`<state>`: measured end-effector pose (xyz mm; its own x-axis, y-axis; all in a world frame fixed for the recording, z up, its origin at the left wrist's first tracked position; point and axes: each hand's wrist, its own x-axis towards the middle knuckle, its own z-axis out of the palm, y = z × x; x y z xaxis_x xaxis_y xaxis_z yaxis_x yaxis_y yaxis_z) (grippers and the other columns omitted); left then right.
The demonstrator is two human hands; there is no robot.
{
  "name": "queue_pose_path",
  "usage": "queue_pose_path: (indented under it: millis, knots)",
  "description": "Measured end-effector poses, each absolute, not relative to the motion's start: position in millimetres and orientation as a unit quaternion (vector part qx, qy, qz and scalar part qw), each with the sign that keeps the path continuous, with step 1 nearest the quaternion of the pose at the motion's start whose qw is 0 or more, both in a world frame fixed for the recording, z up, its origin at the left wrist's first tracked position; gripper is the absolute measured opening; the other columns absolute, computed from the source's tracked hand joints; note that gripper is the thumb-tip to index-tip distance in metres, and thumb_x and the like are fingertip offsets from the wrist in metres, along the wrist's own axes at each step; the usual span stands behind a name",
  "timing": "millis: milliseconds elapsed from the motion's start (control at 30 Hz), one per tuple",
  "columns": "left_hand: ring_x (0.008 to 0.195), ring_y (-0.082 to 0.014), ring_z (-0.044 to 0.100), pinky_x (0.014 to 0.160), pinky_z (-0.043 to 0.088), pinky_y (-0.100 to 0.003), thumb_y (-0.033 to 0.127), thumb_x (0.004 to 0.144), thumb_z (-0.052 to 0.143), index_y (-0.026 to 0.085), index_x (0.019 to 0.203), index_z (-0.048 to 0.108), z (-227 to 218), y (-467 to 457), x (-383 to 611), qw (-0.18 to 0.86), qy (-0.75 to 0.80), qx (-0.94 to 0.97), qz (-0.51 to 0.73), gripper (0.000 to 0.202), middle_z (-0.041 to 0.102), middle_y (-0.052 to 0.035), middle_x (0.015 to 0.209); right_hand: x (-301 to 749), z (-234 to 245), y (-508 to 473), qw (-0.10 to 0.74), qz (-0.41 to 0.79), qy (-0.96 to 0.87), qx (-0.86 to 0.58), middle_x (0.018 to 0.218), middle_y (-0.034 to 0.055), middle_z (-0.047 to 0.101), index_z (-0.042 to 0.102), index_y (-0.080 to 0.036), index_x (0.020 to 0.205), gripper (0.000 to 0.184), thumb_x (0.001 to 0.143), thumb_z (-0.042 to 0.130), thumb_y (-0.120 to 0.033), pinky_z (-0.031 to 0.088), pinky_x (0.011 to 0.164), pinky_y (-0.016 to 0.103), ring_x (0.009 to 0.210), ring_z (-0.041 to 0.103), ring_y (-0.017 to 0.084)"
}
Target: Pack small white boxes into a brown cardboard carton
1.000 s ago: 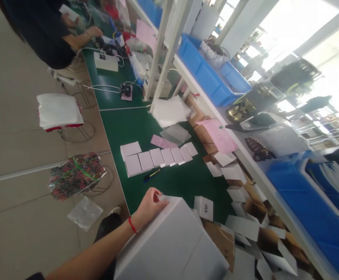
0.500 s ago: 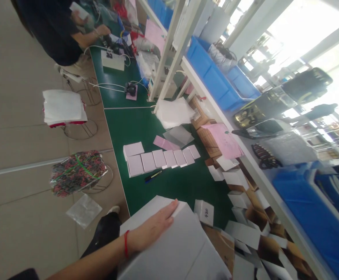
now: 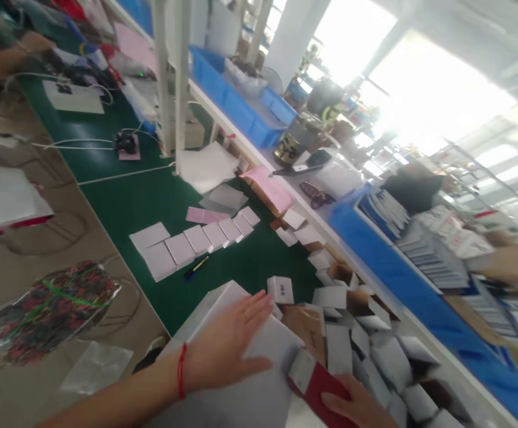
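A large white box (image 3: 223, 392) fills the lower middle of the view, its far end resting over the green table. Spread flat across its top is my left hand (image 3: 227, 339), fingers out and thumb apart, a red band round the wrist. At the lower right my right hand (image 3: 359, 404) grips what looks like a red tape dispenser (image 3: 325, 386) with a pale front plate, held at the box's right side. Motion blurs both hands a little. A small white box (image 3: 280, 290) with handwriting stands just beyond the large one.
On the green table (image 3: 120, 205) lie a row of small white boxes (image 3: 196, 239), a pen (image 3: 196, 268) and a pink strip (image 3: 205, 215). Several open cartons (image 3: 390, 362) crowd the right side under a shelf with blue bins (image 3: 245, 110). A co-worker's arm (image 3: 13, 56) shows at upper left.
The view has swung to the right. My right hand has come into sight at the lower right with the red tape dispenser. My left hand stays on the large box, its thumb now spread.
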<state>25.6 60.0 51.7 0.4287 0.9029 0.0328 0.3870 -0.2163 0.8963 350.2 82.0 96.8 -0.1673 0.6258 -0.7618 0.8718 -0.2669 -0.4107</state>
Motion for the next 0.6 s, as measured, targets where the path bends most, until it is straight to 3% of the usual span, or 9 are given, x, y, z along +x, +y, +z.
queue_pose_path:
  millis: [100,233,367,467,600]
  knots:
    - [0.153,-0.0337,0.021,0.127,0.019,-0.049,0.045,0.081,0.071,0.012,0.156,0.029,56.0,59.3,75.4,0.437,0.387,0.789,0.192,0.092,0.02,-0.0179,0.165,363.3,91.2,80.5,0.087,-0.551,0.54,0.63,0.085,0.0053,0.072,0.068,-0.019,0.089,0.068,0.062,0.07,-0.081,0.054,0.068,0.032,0.077,0.068,0.023]
    - [0.154,-0.0333,0.012,0.127,0.014,-0.053,0.053,0.086,0.063,0.015,0.159,0.02,31.1,52.5,114.2,0.365,0.412,0.822,0.146,0.093,0.015,-0.0158,0.166,375.5,86.8,83.1,0.044,-0.615,0.528,0.584,0.087,0.0063,0.074,0.067,-0.018,0.088,0.053,0.073,0.073,-0.069,0.049,0.063,0.03,0.073,0.067,0.02]
    - [0.154,-0.0355,0.012,0.125,0.018,-0.057,0.07,0.075,0.066,0.016,0.16,0.003,22.4,52.3,119.2,0.285,0.42,0.858,0.082,0.118,0.007,-0.0154,0.167,385.3,90.3,90.6,0.071,-0.63,0.563,0.53,0.09,0.0067,0.074,0.069,-0.018,0.093,0.055,0.078,0.067,-0.071,0.05,0.067,0.03,0.076,0.068,0.02]
    - [0.153,-0.0359,0.018,0.123,0.025,-0.057,0.079,0.075,0.058,0.015,0.16,-0.004,25.5,55.1,117.4,0.225,0.415,0.879,0.068,0.123,0.011,-0.0169,0.167,398.5,108.8,98.5,0.094,-0.623,0.571,0.526,0.097,0.0071,0.074,0.069,-0.018,0.1,0.055,0.078,0.068,-0.069,0.054,0.075,0.032,0.084,0.069,0.022]
    - [0.151,-0.0371,0.025,0.119,0.032,-0.056,0.086,0.075,0.05,0.011,0.158,-0.013,26.2,56.9,116.8,0.132,0.41,0.898,0.086,0.128,0.018,-0.0212,0.165,434.1,138.2,99.7,0.13,-0.601,0.546,0.569,0.094,0.0058,0.074,0.069,-0.018,0.094,0.052,0.073,0.072,-0.065,0.053,0.074,0.033,0.084,0.069,0.023]
